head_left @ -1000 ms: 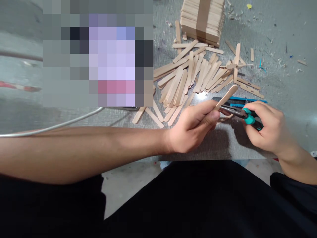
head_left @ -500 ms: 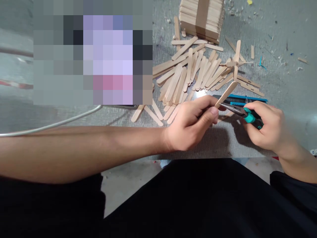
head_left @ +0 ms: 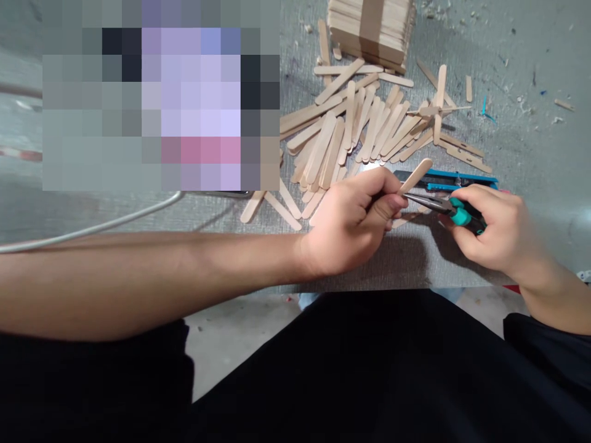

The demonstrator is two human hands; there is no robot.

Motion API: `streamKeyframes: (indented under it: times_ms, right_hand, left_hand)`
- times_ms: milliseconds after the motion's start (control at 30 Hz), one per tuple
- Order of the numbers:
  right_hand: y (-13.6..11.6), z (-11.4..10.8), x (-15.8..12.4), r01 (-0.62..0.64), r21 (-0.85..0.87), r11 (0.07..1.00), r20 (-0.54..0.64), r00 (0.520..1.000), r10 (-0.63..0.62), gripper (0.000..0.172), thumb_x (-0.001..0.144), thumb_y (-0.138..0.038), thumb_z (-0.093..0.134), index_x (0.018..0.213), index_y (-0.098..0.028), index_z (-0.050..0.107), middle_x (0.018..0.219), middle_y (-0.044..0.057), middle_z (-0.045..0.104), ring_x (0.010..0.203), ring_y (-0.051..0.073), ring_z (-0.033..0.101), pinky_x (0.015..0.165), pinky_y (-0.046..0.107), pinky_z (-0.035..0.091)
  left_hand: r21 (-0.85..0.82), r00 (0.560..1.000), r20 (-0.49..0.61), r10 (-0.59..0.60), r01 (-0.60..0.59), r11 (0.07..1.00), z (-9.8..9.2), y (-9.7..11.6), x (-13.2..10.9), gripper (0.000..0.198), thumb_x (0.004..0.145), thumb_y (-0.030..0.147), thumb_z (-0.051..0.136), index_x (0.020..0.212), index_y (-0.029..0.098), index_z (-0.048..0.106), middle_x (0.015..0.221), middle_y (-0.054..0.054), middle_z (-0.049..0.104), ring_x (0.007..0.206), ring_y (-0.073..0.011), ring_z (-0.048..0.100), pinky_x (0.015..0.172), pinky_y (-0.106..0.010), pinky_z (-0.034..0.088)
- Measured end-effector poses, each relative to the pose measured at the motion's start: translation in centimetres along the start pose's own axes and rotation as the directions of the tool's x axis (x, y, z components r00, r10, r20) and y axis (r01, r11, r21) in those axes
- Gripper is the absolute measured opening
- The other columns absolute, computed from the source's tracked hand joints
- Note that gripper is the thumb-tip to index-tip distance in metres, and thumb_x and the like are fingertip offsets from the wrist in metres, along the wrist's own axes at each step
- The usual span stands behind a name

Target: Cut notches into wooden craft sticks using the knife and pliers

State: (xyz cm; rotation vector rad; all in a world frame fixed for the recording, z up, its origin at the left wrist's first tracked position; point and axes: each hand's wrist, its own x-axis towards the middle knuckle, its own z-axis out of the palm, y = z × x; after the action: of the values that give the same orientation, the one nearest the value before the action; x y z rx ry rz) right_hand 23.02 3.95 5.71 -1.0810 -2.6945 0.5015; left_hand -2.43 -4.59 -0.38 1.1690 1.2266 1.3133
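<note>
My left hand (head_left: 357,218) pinches a wooden craft stick (head_left: 419,174) whose rounded end points up and right. Its lower part is hidden by my fingers. My right hand (head_left: 496,231) is wrapped around needle-nose pliers (head_left: 460,212) with teal and black handles. The plier tips meet the stick right at my left fingertips; whether the jaws grip it I cannot make out. Behind the pliers lies a blue and black utility knife (head_left: 462,179). Just beyond it are notched stick pieces (head_left: 466,152) and sticks joined in a cross (head_left: 440,107).
Loose craft sticks (head_left: 323,151) are heaped across the grey table (head_left: 521,37). A banded bundle of sticks (head_left: 346,31) stands at the back. Small blue scraps (head_left: 487,111) and wood bits lie to the right. A white cable (head_left: 92,224) crosses the left, beside a blurred-out area.
The craft stick has tilted lower, and its free end has moved slightly down and left. The pliers stay at my left fingertips. The whole view has shifted a little.
</note>
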Motion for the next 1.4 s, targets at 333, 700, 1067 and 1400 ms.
streamKeyframes:
  times_ms: [333, 700, 1067, 1400]
  right_hand:
    - [0.6, 0.5, 0.7, 0.03, 0.052, 0.998, -0.024, 0.999, -0.029, 0.019, 0.102, -0.036, 0.077, 0.119, -0.026, 0.081, 0.112, 0.008, 0.091, 0.099, 0.033, 0.087, 0.083, 0.045, 0.066]
    - [0.6, 0.4, 0.2, 0.048, 0.075, 0.996, -0.031, 0.998, -0.046, 0.019, 0.105, -0.036, 0.079, 0.123, -0.029, 0.08, 0.115, 0.006, 0.091, 0.104, 0.034, 0.089, 0.088, 0.046, 0.067]
    - [0.3, 0.1, 0.4, 0.065, 0.09, 0.994, -0.039, 0.997, -0.062, 0.018, 0.104, -0.034, 0.08, 0.119, -0.024, 0.082, 0.11, 0.006, 0.092, 0.097, 0.03, 0.089, 0.081, 0.041, 0.065]
    - [0.4, 1.0, 0.0, 0.131, -0.053, 0.99, -0.115, 0.984, -0.136, 0.018, 0.1, -0.03, 0.078, 0.117, -0.023, 0.076, 0.107, 0.009, 0.089, 0.092, 0.031, 0.086, 0.078, 0.042, 0.066]
  left_hand:
    - [-0.018, 0.996, -0.061, -0.06, 0.059, 0.998, 0.4, 0.2, 0.2, 0.021, 0.107, 0.022, 0.069, 0.087, 0.023, 0.06, 0.073, 0.0, 0.067, 0.057, -0.0119, 0.059, 0.05, -0.025, 0.047]
    - [-0.036, 0.993, -0.023, -0.115, 0.115, 0.993, 0.5, 1.1, 0.2, 0.019, 0.104, 0.023, 0.067, 0.088, 0.023, 0.057, 0.071, 0.004, 0.061, 0.052, -0.0092, 0.057, 0.048, -0.022, 0.047]
    - [-0.025, 0.996, -0.027, -0.089, 0.088, 0.996, 0.4, 1.1, 0.3, 0.018, 0.105, 0.021, 0.068, 0.088, 0.022, 0.062, 0.07, 0.002, 0.065, 0.051, -0.0098, 0.059, 0.045, -0.022, 0.045]
    - [-0.156, 0.99, 0.024, -0.142, 0.144, 0.977, 0.4, 0.9, 0.4, 0.024, 0.104, 0.025, 0.073, 0.086, 0.024, 0.057, 0.069, 0.002, 0.064, 0.05, -0.0097, 0.055, 0.045, -0.023, 0.045]
